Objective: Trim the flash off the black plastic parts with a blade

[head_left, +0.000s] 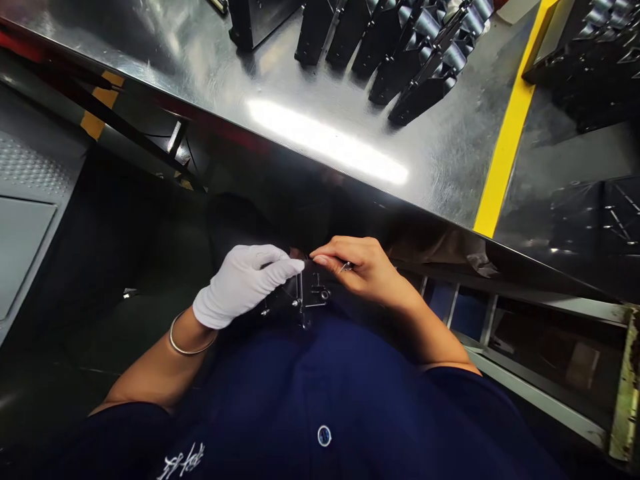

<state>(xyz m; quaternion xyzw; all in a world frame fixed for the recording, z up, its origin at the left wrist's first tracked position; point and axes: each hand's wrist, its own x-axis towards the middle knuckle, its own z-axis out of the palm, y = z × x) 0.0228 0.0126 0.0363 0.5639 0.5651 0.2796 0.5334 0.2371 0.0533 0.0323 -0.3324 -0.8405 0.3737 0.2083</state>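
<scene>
My left hand (247, 280), in a white glove, is closed with thumb and fingertips on the upper edge of a dark bracket-like part (313, 299). This part hangs in front of my dark blue shirt and carries small shiny pins and a round fitting; much of its outline is lost against the dark background. My right hand (367, 270) is bare, its thumb and index finger pinched together beside the part's upper edge. What lies between those fingertips is too small to name. A small shiny metal piece (346, 267) pokes out from the curled fingers of that hand.
Beyond my hands runs a shiny metal table (215, 87) with a yellow stripe (505, 160). Several black parts (420, 93) stand in a row on it, and more dark parts (590, 80) are at the right. Below is a metal frame (540, 393); a grey cabinet (25, 247) stands left.
</scene>
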